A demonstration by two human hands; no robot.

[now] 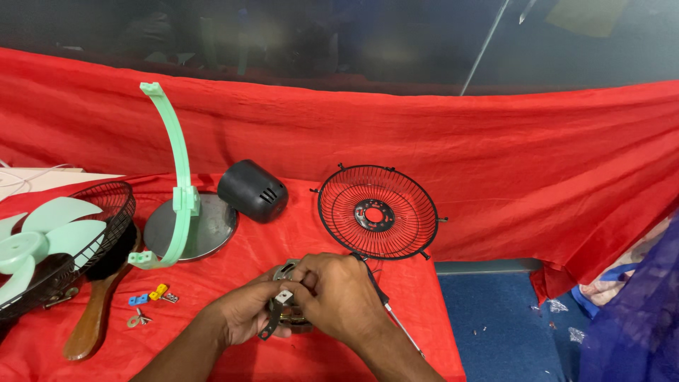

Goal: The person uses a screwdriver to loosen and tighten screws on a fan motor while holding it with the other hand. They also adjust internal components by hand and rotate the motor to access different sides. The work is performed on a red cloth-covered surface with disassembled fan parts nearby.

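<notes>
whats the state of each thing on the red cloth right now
fan motor: held in both hands, off the cloth
left hand: gripping the motor from below
right hand: fingers on top of the motor
wire grille: detached, standing tilted
black motor cover: off, lying on its side
green blade: resting in the other grille

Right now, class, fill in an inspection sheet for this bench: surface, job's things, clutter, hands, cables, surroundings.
Surface: red cloth over the table.
Job's things: small metal motor with bracket.
Clutter: black wire guard, black motor cover, green stand arm on round base, green-bladed fan, wooden brush, small connectors.
Hands: left hand and right hand both grip the motor.
Cables: white cord, far left.
Surroundings: blue seat.
</notes>
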